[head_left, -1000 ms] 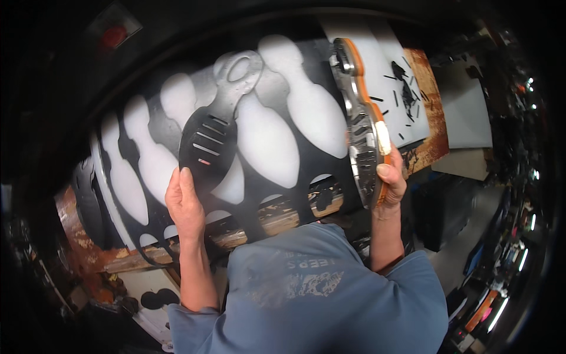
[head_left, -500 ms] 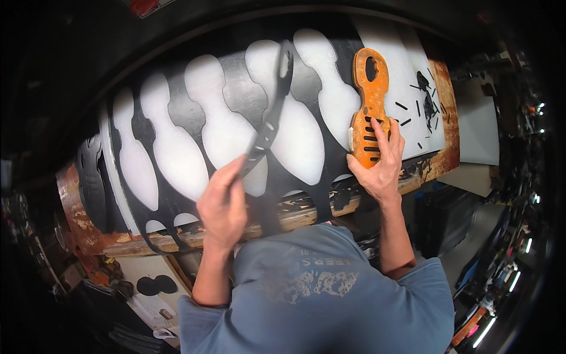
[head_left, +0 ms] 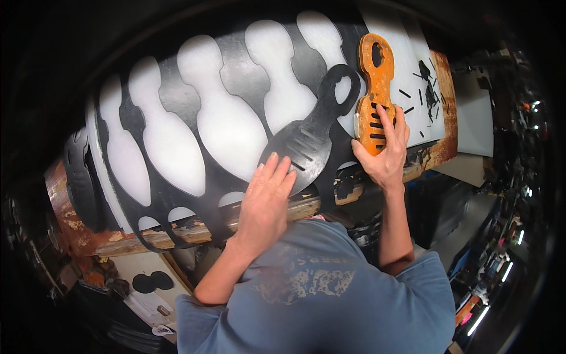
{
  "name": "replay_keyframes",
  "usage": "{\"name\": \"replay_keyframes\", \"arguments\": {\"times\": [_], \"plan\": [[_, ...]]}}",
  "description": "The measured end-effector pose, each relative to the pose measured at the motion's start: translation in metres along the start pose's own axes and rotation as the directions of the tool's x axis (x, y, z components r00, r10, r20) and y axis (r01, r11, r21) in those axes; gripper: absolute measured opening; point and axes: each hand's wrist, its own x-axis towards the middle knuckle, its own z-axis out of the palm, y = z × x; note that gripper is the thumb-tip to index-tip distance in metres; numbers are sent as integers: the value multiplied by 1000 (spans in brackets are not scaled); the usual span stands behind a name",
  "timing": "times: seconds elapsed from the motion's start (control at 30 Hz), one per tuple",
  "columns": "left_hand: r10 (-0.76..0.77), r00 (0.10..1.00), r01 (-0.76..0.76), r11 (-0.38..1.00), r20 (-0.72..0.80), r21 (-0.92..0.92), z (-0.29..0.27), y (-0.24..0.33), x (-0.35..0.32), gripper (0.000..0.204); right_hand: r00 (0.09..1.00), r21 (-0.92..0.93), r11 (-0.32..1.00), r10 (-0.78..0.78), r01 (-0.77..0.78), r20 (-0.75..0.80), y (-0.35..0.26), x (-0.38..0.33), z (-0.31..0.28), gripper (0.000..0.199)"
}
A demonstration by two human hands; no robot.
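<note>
My left hand (head_left: 265, 197) lies with straight fingers on the slotted lower part of a black paddle-shaped cut piece (head_left: 318, 127). That piece has a ring-shaped end and slants across the sheet, its lower end near the front edge; my left thumb is hidden. My right hand (head_left: 386, 150) grips the lower end of an orange paddle-shaped cutting die (head_left: 377, 82), thumb on its left side and fingers over its right. The die has a handle hole and several dark slots. Under both is a black sheet (head_left: 177, 97) with several matching cutouts showing white board beneath.
Small black strips (head_left: 421, 97) lie scattered on the white board (head_left: 407, 59) at the right. Slotted black pieces (head_left: 82, 183) are stacked at the left end. The wooden table edge (head_left: 194, 236) runs in front of me. Cluttered shelves (head_left: 507, 236) stand at the right.
The black cut piece, held up on edge in my left hand before, has turned its broad face up and moved right toward the die. My left fingers now lie flat on it.
</note>
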Motion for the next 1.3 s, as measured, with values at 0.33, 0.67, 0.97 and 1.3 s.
{"name": "replay_keyframes", "arguments": {"times": [0.33,0.67,0.97,1.3], "plan": [[-41,998,41,999,48,-6,3,-4,-6,63,1000,-1,1000,16,-16,-6,0,-1,1,85],[-12,1000,13,996,9,-87,-11,-10,-5,55,1000,-26,999,22,-22,-14,2,-1,2,86],[-650,743,304,540,-160,-785,-68,-33,-13,35,999,-57,997,47,-46,9,-1,-1,2,85],[-689,644,276,615,-332,-739,-130,-78,-65,36,993,-51,992,114,-112,36,18,-5,6,85]]}}
